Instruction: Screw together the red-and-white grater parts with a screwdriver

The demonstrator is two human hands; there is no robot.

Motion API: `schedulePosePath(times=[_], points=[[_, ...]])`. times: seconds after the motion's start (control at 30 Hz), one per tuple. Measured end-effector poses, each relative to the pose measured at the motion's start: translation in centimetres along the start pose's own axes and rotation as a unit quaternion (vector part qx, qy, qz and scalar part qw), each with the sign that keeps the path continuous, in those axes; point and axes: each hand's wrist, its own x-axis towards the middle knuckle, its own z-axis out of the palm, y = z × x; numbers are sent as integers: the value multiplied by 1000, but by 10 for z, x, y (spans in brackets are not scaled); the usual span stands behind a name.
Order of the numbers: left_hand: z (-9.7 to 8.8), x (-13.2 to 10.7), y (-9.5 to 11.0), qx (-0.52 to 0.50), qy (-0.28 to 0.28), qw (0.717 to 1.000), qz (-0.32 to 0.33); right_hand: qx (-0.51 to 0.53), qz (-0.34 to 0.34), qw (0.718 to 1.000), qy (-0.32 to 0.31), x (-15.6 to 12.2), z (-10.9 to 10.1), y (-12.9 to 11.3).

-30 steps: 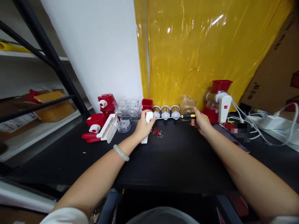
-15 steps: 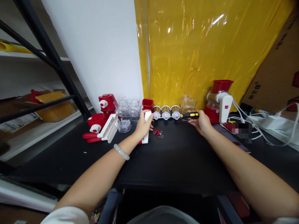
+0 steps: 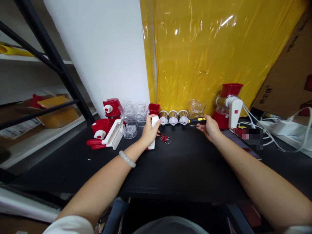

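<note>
Screwdriver (image 3: 198,120) gripped by right hand (image 3: 211,127) points at white part (image 3: 152,144) clasped in left hand (image 3: 149,131); right of that part, red bits (image 3: 165,139) seem unfitted, grater (image 3: 234,113) assembled.

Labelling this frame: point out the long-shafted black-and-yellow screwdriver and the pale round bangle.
Long-shafted black-and-yellow screwdriver (image 3: 195,120), head view: handle.
Pale round bangle (image 3: 127,159), head view: band.

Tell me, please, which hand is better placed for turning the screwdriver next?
Probably the right hand: it holds the screwdriver by the handle. The left hand grips the white part, toward which the screwdriver points, so it seems better suited to steadying.
</note>
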Motion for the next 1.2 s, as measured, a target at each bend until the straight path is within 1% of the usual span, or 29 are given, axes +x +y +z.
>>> schedulePosePath(times=[0.2, 0.33, 0.53, 0.77, 0.97, 1.2], points=[[0, 0, -2, 7, 5, 1000, 1, -6, 3, 1000, 5, -2, 0, -1], [0, 0, -4, 9, 6, 1000, 5, -12, -4, 1000, -5, -4, 0, -2], [0, -1, -2, 16, 11, 1000, 3, -53, -53, 997, -17, -3, -2, 1], [0, -1, -2, 17, 11, 1000, 6, -66, -120, 990, -36, -1, -4, 4], [-1, -2, -2, 33, 8, 999, 8, -80, -132, 988, -28, -1, -5, 5], [-3, -3, -3, 86, 5, 996, 36, -94, -145, 985, -18, 1, -7, 6]])
